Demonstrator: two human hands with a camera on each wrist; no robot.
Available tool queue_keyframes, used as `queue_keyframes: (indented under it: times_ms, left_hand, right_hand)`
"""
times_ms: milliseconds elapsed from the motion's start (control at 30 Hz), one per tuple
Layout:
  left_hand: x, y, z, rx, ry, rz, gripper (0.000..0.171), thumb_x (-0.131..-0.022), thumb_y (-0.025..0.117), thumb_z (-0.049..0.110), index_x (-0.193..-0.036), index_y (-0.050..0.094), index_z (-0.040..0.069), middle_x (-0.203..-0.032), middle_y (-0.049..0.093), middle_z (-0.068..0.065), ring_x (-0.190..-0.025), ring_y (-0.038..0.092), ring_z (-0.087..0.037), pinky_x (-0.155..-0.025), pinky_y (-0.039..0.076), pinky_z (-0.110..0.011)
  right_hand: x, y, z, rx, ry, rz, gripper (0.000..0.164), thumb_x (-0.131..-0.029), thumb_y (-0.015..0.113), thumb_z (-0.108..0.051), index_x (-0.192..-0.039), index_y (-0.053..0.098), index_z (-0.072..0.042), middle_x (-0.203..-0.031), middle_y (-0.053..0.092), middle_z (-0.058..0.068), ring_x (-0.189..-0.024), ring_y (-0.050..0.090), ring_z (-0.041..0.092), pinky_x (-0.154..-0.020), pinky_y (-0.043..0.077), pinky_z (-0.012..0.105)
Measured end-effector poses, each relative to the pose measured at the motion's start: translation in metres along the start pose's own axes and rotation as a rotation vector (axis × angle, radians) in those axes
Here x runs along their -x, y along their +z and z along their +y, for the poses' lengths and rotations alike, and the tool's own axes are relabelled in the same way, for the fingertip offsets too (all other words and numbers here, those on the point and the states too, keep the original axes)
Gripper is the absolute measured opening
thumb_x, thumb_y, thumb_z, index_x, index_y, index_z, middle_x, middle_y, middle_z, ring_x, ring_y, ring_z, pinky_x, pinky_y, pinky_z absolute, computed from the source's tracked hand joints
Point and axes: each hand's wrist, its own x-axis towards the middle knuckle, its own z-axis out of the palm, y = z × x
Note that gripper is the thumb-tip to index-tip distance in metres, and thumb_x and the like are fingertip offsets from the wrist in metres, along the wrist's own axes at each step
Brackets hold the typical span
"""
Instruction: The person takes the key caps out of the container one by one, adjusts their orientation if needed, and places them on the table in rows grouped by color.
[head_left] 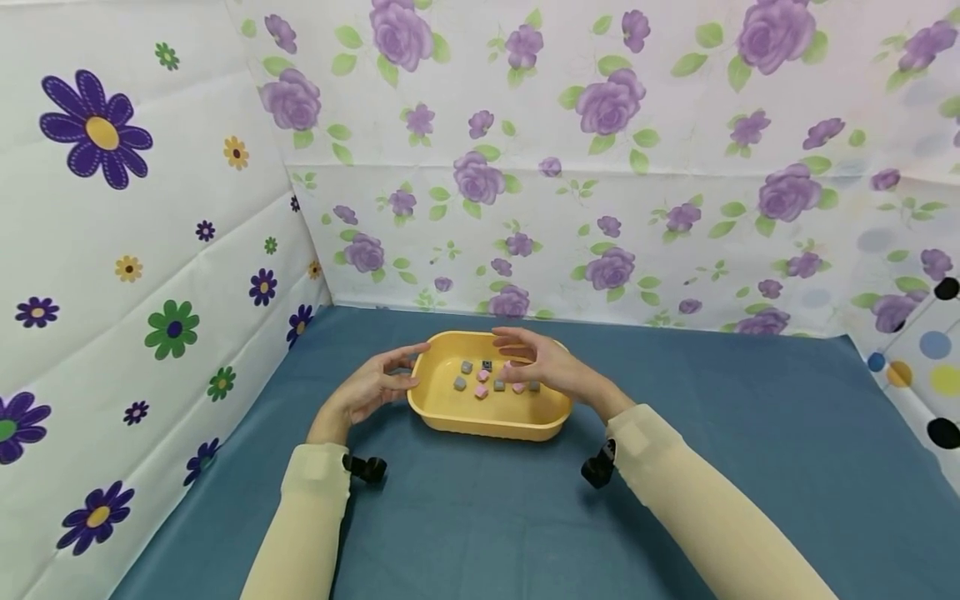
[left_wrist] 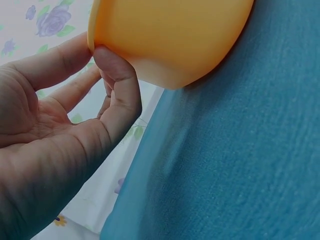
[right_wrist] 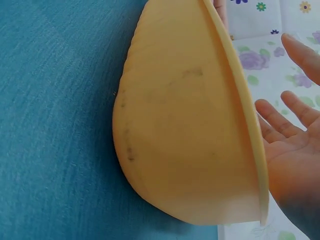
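Observation:
A yellow plastic tray (head_left: 491, 427) with rounded corners stands on the blue cloth. Several small pink blocks (head_left: 481, 392) and grey blocks (head_left: 460, 383) lie scattered on its floor, along with one dark block (head_left: 487, 365). At the tray's left end my left hand (head_left: 371, 386) pinches the rim; in the left wrist view the thumb (left_wrist: 117, 67) bends against the outer wall. My right hand (head_left: 551, 367) hovers above the tray's right part, fingers apart, partly covering the blocks below. The right wrist view shows this hand (right_wrist: 295, 135) beyond the rim, holding nothing.
Blue cloth (head_left: 465, 517) covers the table around the tray. A flowered sheet (head_left: 525, 200) hangs behind, and another (head_left: 172, 275) closes off the left side. Dark wrist cameras (head_left: 366, 468) stick out from both sleeves above the cloth.

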Motion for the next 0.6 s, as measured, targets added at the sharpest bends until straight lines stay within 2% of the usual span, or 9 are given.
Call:
queue_keyframes:
  times_ms: [367, 600]
  left_hand:
    - [-0.001, -0.002, -0.004, 0.013, 0.004, -0.005, 0.067, -0.102, 0.066, 0.005, -0.163, 0.039, 0.016, -0.137, 0.045, -0.020, -0.113, 0.062, -0.029, -0.090, 0.058, -0.036]
    - [0.000, 0.000, -0.003, 0.015, 0.003, 0.005, 0.066, -0.102, 0.065, 0.004, -0.162, 0.040, 0.016, -0.137, 0.045, -0.020, -0.115, 0.061, -0.030, -0.091, 0.058, -0.037]
  right_hand:
    - [-0.002, 0.006, 0.004, -0.033, -0.001, 0.000, 0.075, -0.099, 0.072, -0.010, -0.163, 0.033, -0.008, -0.160, 0.039, 0.023, -0.150, 0.035, 0.038, -0.120, 0.030, 0.059]
    - [-0.006, 0.011, 0.006, -0.083, 0.002, -0.019, 0.075, -0.098, 0.072, -0.009, -0.163, 0.035, -0.011, -0.160, 0.039, 0.024, -0.150, 0.034, 0.040, -0.120, 0.032, 0.057]
